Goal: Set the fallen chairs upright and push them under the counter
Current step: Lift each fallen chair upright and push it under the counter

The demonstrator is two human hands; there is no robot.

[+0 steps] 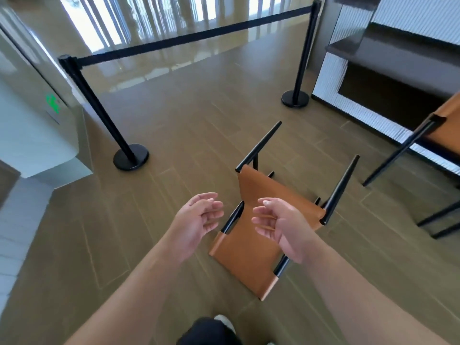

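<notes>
Knee [206, 329] in dark trousers at bottom edge, w/ a shoe [225, 321] just past it. Both forearms reach fwd over the floor [161, 135]. Left hand [199, 220] is held palm inward, fingers loosely spread, holding nothing. Right hand [283, 225] mirrors it, fingers relaxed and apart, also holding nothing, in front of the chair's tan seat, not gripping it. Fallen chair [249, 250] lies on its back on the floor right under the hands, black legs pointing away and up. 2nd chair [438, 135] at right edge, partly cut off, next to the counter [331, 83]. Farther back, two black posts, near-left [104, 120] and far-right [302, 56], joined by a belt [199, 33].
</notes>
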